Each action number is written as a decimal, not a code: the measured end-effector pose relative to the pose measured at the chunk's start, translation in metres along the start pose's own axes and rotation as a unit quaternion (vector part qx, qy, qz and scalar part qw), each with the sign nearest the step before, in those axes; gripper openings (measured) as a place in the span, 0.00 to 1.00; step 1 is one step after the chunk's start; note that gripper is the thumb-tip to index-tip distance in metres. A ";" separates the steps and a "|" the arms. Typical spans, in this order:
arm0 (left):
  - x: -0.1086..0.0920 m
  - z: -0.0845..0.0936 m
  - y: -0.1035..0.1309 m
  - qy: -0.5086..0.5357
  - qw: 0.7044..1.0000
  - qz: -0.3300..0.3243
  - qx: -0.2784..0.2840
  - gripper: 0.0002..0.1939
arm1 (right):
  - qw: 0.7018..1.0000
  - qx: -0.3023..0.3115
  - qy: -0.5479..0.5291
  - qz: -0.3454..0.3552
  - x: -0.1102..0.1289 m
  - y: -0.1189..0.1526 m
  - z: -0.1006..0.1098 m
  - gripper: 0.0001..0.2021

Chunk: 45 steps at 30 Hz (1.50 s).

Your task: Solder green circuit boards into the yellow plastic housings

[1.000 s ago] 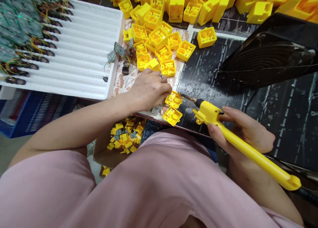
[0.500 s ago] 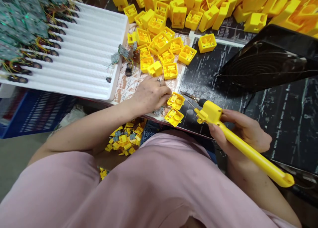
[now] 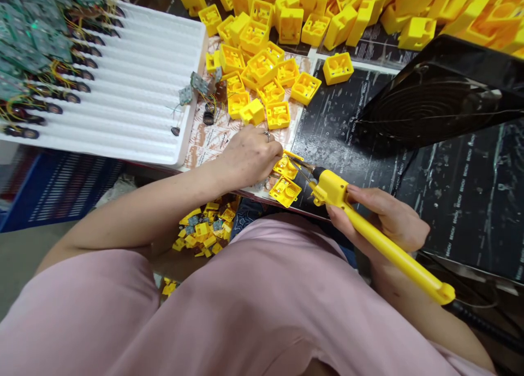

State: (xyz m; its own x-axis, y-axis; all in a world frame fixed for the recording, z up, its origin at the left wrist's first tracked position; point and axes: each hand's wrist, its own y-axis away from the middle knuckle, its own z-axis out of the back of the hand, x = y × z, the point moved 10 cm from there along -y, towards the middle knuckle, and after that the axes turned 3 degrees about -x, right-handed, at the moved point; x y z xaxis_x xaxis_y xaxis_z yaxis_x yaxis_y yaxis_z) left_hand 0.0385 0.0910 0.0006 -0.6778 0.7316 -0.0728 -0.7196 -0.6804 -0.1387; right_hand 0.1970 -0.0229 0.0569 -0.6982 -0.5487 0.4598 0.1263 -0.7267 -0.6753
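Observation:
My right hand (image 3: 380,218) is wrapped round the yellow handle of a soldering iron (image 3: 333,188) with a thin feed tube beside its tip. The tip reaches over a small open yellow plastic housing (image 3: 286,166) near the table's front edge. At that housing's left side my left hand (image 3: 254,152) is closed, its fingertips pressed together; what they pinch is hidden. A second open yellow housing (image 3: 285,191) with a perforated grille lies just below the first. Beneath the left hand part of a small greyish piece shows, too covered to name.
A white ridged foam tray (image 3: 155,87) at left carries several green circuit boards (image 3: 33,43) with wired speakers. Yellow housings (image 3: 262,65) are heaped behind my hands. A black fan-like box (image 3: 434,97) stands at right. Below the table are a blue crate (image 3: 73,185) and more yellow parts (image 3: 204,228).
My right hand has moved left with the soldering iron, bringing its tip from beside the upper housing to over it. The left hand stays nearly in place, with its fingers slightly more curled.

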 end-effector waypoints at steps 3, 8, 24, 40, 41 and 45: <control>-0.002 0.001 -0.004 -0.011 1.000 -0.007 0.018 0.15 | 1.000 0.008 0.007 0.006 0.000 -0.003 -0.004 0.21; -0.006 0.000 -0.010 -0.030 0.998 -0.022 0.052 0.13 | 0.998 0.022 0.004 0.064 0.005 -0.006 -0.005 0.23; -0.011 0.000 -0.016 -0.110 0.986 -0.053 0.111 0.14 | 0.996 0.003 0.044 -0.071 -0.020 0.001 0.014 0.23; 0.002 0.003 -0.009 0.047 0.996 -0.023 0.065 0.12 | 0.997 -0.025 0.038 -0.064 -0.027 0.008 0.018 0.22; 0.003 0.003 -0.008 0.052 0.996 -0.021 0.071 0.12 | 0.996 -0.028 0.027 -0.075 -0.029 0.010 0.019 0.23; 0.005 -0.002 -0.005 0.059 0.993 -0.009 0.101 0.10 | 0.995 0.000 -0.065 -0.073 -0.029 0.008 0.013 0.24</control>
State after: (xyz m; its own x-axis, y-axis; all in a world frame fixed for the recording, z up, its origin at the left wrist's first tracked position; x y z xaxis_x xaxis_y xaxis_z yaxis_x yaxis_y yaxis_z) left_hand 0.0394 0.0980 -0.0009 -0.6503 0.7359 -0.1886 -0.7555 -0.6524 0.0598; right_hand 0.2275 -0.0180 0.0456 -0.6118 -0.4856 0.6244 0.0297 -0.8029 -0.5953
